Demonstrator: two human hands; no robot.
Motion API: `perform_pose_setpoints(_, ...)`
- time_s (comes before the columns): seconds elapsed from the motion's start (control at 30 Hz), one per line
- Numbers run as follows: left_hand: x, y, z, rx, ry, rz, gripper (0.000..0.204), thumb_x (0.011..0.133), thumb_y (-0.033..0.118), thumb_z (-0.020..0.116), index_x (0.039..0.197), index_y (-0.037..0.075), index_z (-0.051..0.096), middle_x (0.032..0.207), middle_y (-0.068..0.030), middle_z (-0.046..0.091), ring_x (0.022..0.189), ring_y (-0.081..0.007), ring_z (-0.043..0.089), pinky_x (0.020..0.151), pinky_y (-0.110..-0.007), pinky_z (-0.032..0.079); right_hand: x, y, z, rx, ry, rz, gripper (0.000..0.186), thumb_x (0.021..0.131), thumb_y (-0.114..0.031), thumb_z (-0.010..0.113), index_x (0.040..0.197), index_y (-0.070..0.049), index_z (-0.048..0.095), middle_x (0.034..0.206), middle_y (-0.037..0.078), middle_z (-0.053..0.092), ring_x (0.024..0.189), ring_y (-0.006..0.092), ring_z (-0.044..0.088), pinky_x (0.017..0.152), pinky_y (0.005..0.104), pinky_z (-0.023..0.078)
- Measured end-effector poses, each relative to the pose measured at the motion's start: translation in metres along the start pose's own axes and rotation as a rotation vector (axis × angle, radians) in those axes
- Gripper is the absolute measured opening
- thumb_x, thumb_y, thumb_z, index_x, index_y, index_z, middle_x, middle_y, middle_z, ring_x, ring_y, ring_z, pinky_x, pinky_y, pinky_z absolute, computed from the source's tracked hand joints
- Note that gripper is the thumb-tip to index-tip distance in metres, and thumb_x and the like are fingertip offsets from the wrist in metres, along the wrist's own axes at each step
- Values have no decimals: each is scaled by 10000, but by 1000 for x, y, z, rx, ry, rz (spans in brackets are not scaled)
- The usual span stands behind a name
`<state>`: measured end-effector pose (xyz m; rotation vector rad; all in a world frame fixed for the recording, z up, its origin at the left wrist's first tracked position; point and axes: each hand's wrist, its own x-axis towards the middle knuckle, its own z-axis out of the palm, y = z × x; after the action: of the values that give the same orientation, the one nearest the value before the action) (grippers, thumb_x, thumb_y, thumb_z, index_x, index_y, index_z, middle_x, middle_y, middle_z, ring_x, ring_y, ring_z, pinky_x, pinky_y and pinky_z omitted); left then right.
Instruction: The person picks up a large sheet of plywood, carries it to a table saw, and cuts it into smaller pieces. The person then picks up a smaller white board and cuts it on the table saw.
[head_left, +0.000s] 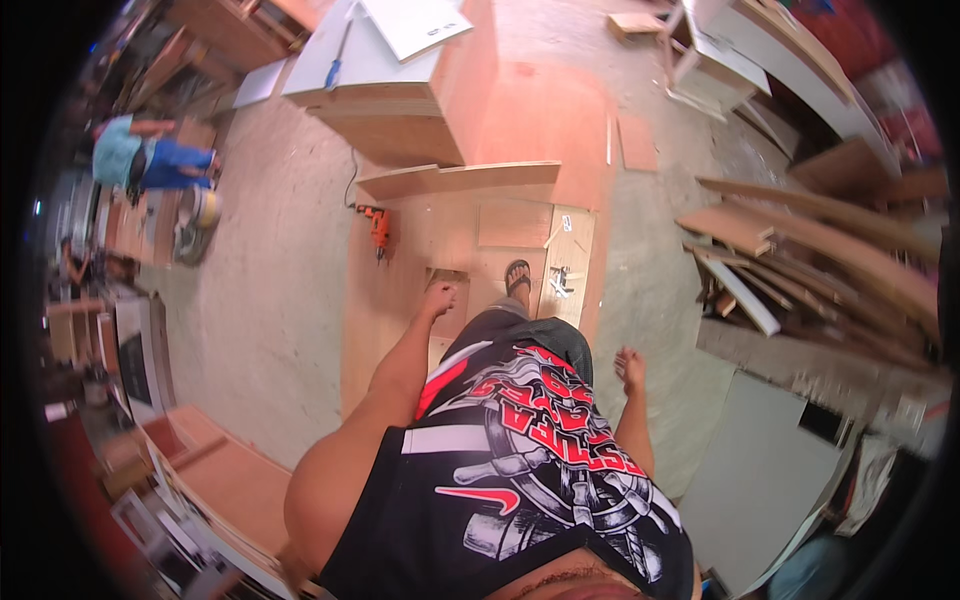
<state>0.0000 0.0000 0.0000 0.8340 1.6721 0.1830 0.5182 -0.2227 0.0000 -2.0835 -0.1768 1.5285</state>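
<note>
Pale concrete floor (260, 310) carries a broad plywood sheet (375, 320). Orange drill (377, 230) lies on the sheet, ahead-left of left hand (438, 299). Left grip curled; cannot tell if clamped on anything. Right hand (630, 366): grip loosely apart. Ahead, wooden cabinet (390, 120); right, stacked boards (830, 245); far left, co-worker (120, 155).

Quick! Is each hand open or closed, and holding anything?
Left hand: looks curled; can't tell if it holds anything.
Right hand: loosely open, nothing seen in it.
</note>
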Motion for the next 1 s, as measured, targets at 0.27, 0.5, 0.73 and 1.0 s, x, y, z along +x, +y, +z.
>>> perform_pose_setpoints(0.27, 25, 62, -27, -75, 29, 85, 301, 978, 334, 642, 1095, 58, 627, 870, -54, 700, 697, -144, 657, 571, -273, 506, 21, -26, 22, -135, -4, 173, 417, 946, -398, 640, 1230, -95, 615, 1111, 77, 699, 948, 223, 668, 772, 410, 517)
perform_pose_setpoints(0.5, -6, 55, 5, -293, 111, -196, 307, 1012, 380, 586, 1110, 90, 602, 981, -50, 712, 755, -123, 653, 606, -265, 501, 172, -164, 39, -708, 115, -358, 374, 873, -362, 661, 988, -11, 718, 907, 176, 732, 844, 300, 717, 775, 409, 554)
perform_pose_setpoints(0.73, -140, -67, 88, -659, 5, -572, 279, 1017, 356, 530, 991, 90, 611, 871, -56, 685, 720, -180, 649, 592, -336, 532, 313, -336, 156, -825, -242, -541, 370, 869, -370, 643, 1044, -51, 710, 997, 203, 724, 935, 363, 707, 823, 454, 559)
perform_pose_setpoints(1.0, -139, -14, 190, -850, 146, -1001, 300, 1016, 364, 530, 988, 79, 619, 868, -49, 678, 742, -191, 642, 632, -358, 529, 525, -438, 311, -1150, -116, -877, 459, 817, -111, 693, 1259, -94, 569, 1248, 130, 577, 1197, 328, 546, 924, 488, 501)
